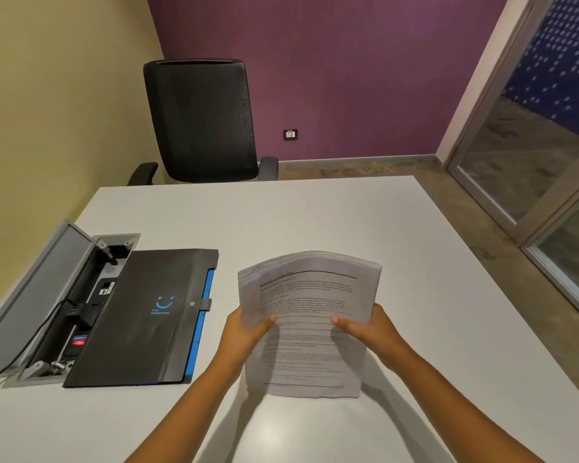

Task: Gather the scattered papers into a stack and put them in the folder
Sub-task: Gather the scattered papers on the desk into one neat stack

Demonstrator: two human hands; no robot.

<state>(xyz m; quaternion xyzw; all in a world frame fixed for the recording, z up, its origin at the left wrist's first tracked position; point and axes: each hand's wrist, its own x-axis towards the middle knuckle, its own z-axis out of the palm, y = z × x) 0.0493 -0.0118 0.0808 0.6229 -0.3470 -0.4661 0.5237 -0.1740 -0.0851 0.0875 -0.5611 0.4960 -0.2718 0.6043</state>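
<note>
A thick stack of printed papers (310, 295) stands nearly upright, its bottom edge on the white table (315, 215), its top bowed away from me. My left hand (248, 329) grips its left edge with the thumb on the front sheet. My right hand (368, 325) grips the right edge the same way. A black folder (141, 315) with a blue logo and a blue inner edge lies shut flat on the table to the left of the stack, apart from it.
An open cable box (64, 295) with a raised grey lid, plugs and a black cable is set into the table left of the folder. A black mesh chair (201, 118) stands at the table's far side. A glass door (528, 145) is at right.
</note>
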